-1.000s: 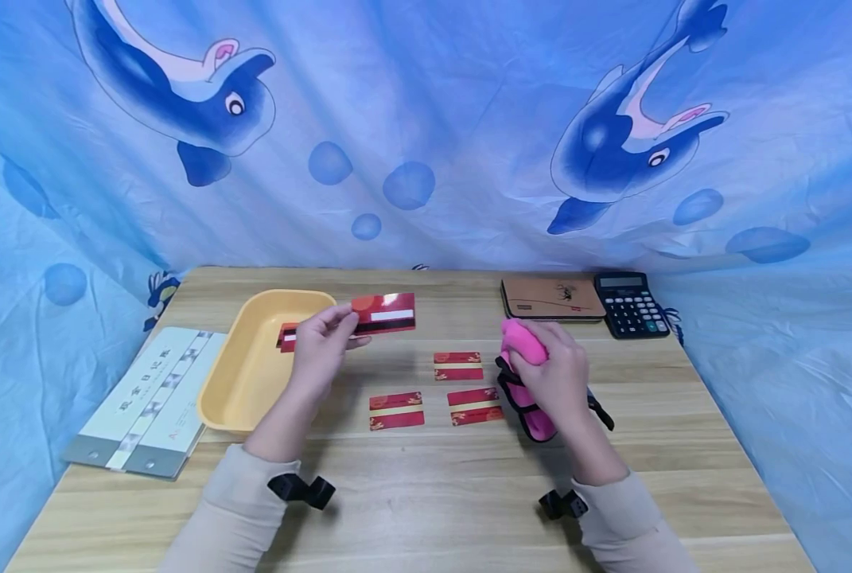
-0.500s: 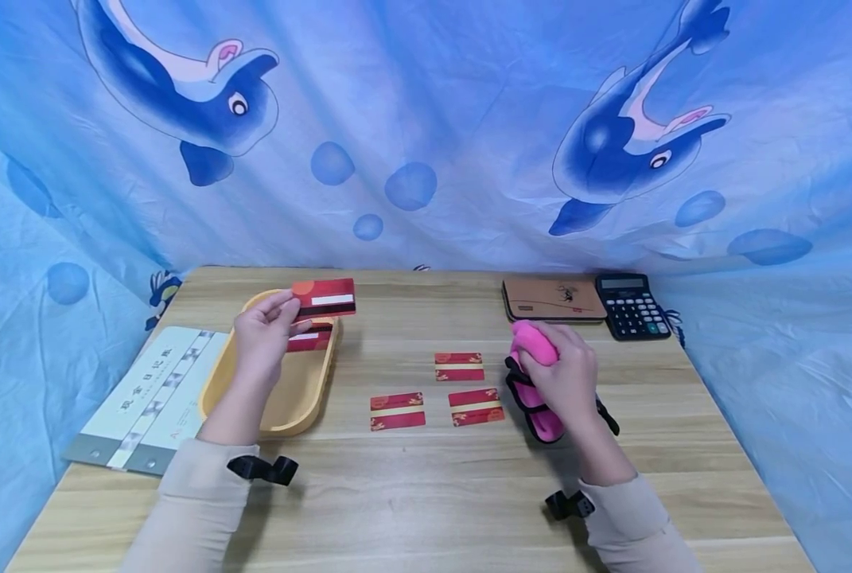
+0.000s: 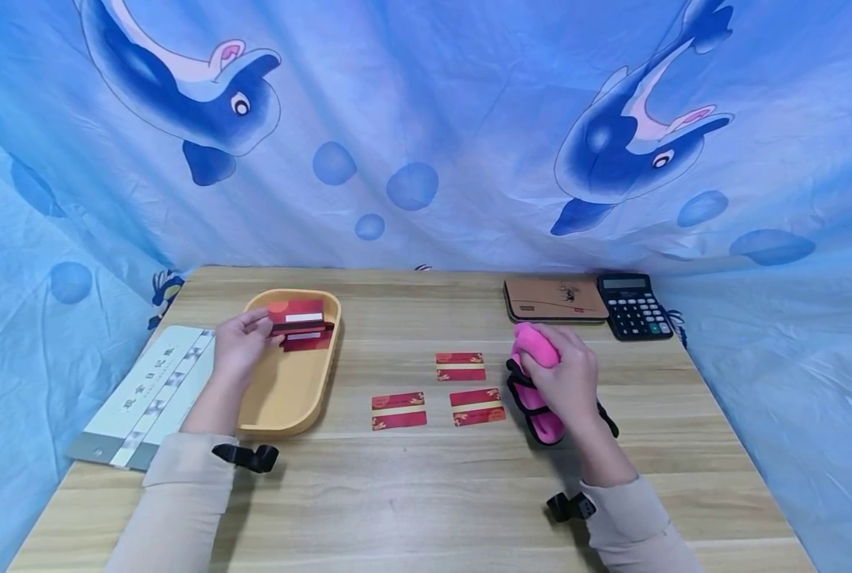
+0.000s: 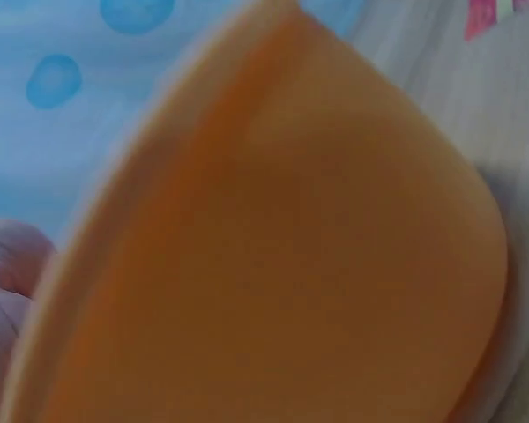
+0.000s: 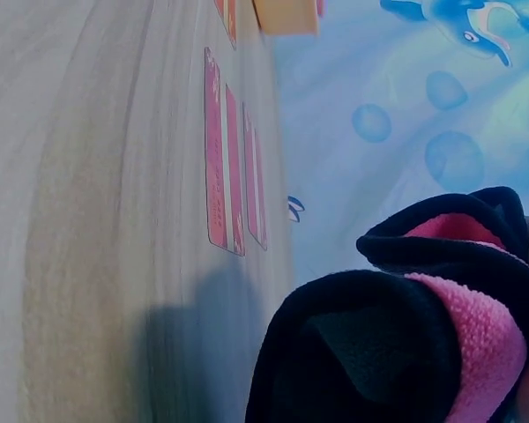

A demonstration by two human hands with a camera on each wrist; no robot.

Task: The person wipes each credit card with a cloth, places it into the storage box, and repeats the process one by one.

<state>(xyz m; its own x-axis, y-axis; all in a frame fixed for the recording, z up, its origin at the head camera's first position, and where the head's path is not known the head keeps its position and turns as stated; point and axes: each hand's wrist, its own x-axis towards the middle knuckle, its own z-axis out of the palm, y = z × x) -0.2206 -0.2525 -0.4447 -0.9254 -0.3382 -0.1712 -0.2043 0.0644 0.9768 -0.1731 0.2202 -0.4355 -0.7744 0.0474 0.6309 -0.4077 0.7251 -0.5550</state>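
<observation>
My left hand [image 3: 239,344] pinches the left end of a red card [image 3: 301,307] with a dark stripe and a white strip. It holds the card over the yellow plastic basket [image 3: 331,374], above another red card [image 3: 309,344] lying inside. In the left wrist view the basket wall [image 4: 300,247] hides most of that hand. My right hand [image 3: 563,370] grips a bunched pink fuzzy cloth item [image 3: 535,344] with black edging. In the right wrist view its folds [image 5: 489,344] show pink and black.
Red-and-gold cards [image 3: 398,411] lie on the wooden table between the hands, three in all. A pale-covered cash journal [image 3: 139,398] lies left of the basket. A brown wallet-like case [image 3: 554,300] and a black calculator [image 3: 633,306] are at the back right.
My left hand has moved left and down with the red card, from beyond the basket's right side to low over it. The right hand has shifted slightly right with the pink cloth item.
</observation>
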